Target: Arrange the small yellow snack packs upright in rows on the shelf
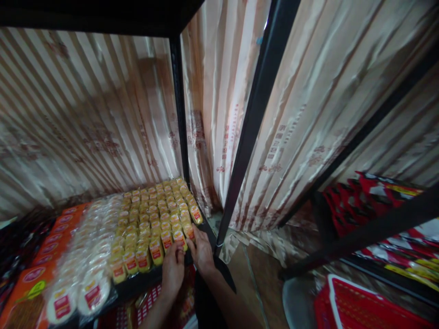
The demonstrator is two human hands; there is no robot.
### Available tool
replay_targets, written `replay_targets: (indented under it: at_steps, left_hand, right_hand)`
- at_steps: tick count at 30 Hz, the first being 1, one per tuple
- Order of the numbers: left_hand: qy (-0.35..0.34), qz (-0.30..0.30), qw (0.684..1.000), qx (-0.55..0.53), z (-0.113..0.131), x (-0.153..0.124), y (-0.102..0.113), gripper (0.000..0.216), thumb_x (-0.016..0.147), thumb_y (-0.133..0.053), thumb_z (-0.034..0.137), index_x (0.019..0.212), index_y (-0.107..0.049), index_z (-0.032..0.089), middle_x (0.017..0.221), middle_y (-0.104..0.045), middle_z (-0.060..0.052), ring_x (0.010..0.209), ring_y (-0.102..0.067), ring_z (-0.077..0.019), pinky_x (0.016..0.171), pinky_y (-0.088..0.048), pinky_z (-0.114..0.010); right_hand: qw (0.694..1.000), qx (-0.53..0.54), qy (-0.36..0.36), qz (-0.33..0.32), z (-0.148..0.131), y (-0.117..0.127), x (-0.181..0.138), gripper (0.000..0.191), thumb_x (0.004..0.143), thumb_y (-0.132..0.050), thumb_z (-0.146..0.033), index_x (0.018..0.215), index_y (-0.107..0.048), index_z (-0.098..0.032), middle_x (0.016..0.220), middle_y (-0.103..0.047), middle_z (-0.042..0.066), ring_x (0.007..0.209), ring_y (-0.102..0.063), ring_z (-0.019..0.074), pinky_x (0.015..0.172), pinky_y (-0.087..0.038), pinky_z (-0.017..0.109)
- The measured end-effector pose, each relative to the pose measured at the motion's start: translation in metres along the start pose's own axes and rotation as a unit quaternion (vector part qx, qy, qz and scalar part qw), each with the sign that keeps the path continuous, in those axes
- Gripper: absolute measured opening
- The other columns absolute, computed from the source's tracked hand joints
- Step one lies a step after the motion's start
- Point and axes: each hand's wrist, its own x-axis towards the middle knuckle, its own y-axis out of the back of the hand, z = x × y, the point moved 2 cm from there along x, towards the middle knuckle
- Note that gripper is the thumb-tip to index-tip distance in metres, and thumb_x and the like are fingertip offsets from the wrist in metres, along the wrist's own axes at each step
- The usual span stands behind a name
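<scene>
Rows of small yellow snack packs [156, 251] with red and white labels stand upright on the dark shelf. At the front right corner of these rows, my left hand [173, 267] has its fingers curled against the lower front of one yellow pack [179, 238]. My right hand [203, 250] is just beside it, thumb and fingers closed around the neighbouring yellow pack [189, 230]. One more yellow pack [196, 214] stands a little farther back at the shelf's right edge. The fingertips of both hands are partly hidden.
Round white packs [94, 299] and orange packs [34, 276] fill the shelf to the left. Black posts [245, 132] rise on the right before a curtain [212, 100]. A red basket [360, 306] stands lower right, below red-and-black bags [387, 219] on another shelf.
</scene>
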Motion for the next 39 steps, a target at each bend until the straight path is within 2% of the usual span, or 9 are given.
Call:
replay_targets:
  at_steps: [6,13,17,22,25,29,32,36,39]
  left_hand:
    - [-0.093,0.008,0.987,0.132,-0.006,-0.003,-0.004,0.026,0.076,-0.043,0.028,0.089,-0.062,0.016,0.092,-0.066,-0.009,0.09,-0.061,-0.0213,0.086,-0.046,-0.041]
    - [-0.169,0.004,0.953,0.252,-0.006,-0.008,-0.007,0.035,0.081,-0.034,0.02,0.1,-0.062,0.013,0.097,-0.066,-0.01,0.092,-0.062,-0.0182,0.084,-0.051,-0.037]
    - [-0.263,0.002,0.906,0.331,-0.008,-0.014,-0.006,0.038,0.082,-0.031,0.014,0.105,-0.061,0.014,0.103,-0.065,-0.009,0.096,-0.061,-0.0155,0.085,-0.051,-0.031]
    - [-0.396,0.033,0.82,0.413,-0.005,-0.021,-0.003,0.039,0.081,-0.035,0.01,0.11,-0.06,0.017,0.108,-0.064,-0.006,0.102,-0.057,-0.0143,0.087,-0.048,-0.027]
    - [-0.461,0.064,0.765,0.446,-0.003,-0.02,-0.005,0.04,0.081,-0.04,0.011,0.116,-0.057,0.02,0.122,-0.058,-0.003,0.119,-0.044,-0.0191,0.099,-0.038,-0.035]
    - [-0.506,0.053,0.715,0.479,-0.005,-0.013,-0.012,0.039,0.082,-0.044,0.02,0.12,-0.053,0.023,0.133,-0.049,0.001,0.129,-0.032,-0.0203,0.109,-0.021,-0.04]
    - [-0.518,0.051,0.692,0.501,-0.007,-0.006,-0.013,0.038,0.083,-0.043,0.024,0.119,-0.054,0.022,0.136,-0.046,0.001,0.131,-0.028,-0.021,0.111,-0.013,-0.041]
    - [-0.528,0.052,0.68,0.506,-0.009,0.0,-0.011,0.036,0.083,-0.041,0.024,0.116,-0.056,0.021,0.137,-0.045,-0.001,0.131,-0.028,-0.0217,0.109,-0.018,-0.042]
    - [-0.531,0.05,0.68,0.502,-0.011,0.002,-0.009,0.037,0.083,-0.04,0.024,0.117,-0.055,0.021,0.135,-0.047,-0.002,0.13,-0.031,-0.0212,0.108,-0.022,-0.042]
  right_hand:
    - [0.999,-0.033,0.001,0.02,0.007,-0.008,0.0,0.045,0.084,-0.045,-0.024,0.128,-0.047,-0.015,0.117,-0.057,0.013,0.107,-0.05,0.026,0.091,-0.044,0.041]
    - [0.998,-0.038,0.011,0.047,0.005,-0.011,-0.004,0.041,0.087,-0.04,-0.027,0.126,-0.049,-0.018,0.111,-0.057,0.013,0.102,-0.052,0.0248,0.086,-0.047,0.039]
    - [0.997,-0.023,0.015,0.072,0.005,-0.005,-0.006,0.043,0.087,-0.043,-0.034,0.127,-0.047,-0.019,0.119,-0.055,0.011,0.109,-0.049,0.0243,0.092,-0.043,0.041]
    - [0.995,0.029,-0.013,0.095,0.004,0.003,0.006,0.047,0.09,-0.032,-0.036,0.127,-0.046,-0.01,0.126,-0.052,0.014,0.12,-0.042,0.0221,0.101,-0.035,0.042]
    - [0.992,0.06,-0.049,0.098,0.003,0.006,0.023,0.053,0.091,-0.025,-0.039,0.129,-0.043,-0.007,0.132,-0.046,0.015,0.125,-0.038,0.0214,0.105,-0.03,0.042]
    - [0.989,0.097,-0.078,0.078,0.003,0.004,0.044,0.06,0.09,-0.02,-0.044,0.132,-0.039,-0.006,0.136,-0.041,0.015,0.129,-0.032,0.0203,0.108,-0.025,0.041]
    - [0.986,0.116,-0.097,0.07,0.007,-0.002,0.052,0.061,0.09,-0.019,-0.046,0.132,-0.04,-0.007,0.137,-0.04,0.014,0.129,-0.031,0.0201,0.108,-0.023,0.041]
    - [0.986,0.122,-0.087,0.072,0.012,-0.012,0.052,0.059,0.09,-0.02,-0.045,0.13,-0.043,-0.01,0.135,-0.043,0.013,0.128,-0.035,0.0197,0.107,-0.024,0.041]
    - [0.985,0.104,-0.101,0.093,0.018,-0.015,0.053,0.062,0.089,-0.02,-0.046,0.128,-0.045,-0.005,0.133,-0.046,0.016,0.126,-0.037,0.0221,0.106,-0.026,0.042]
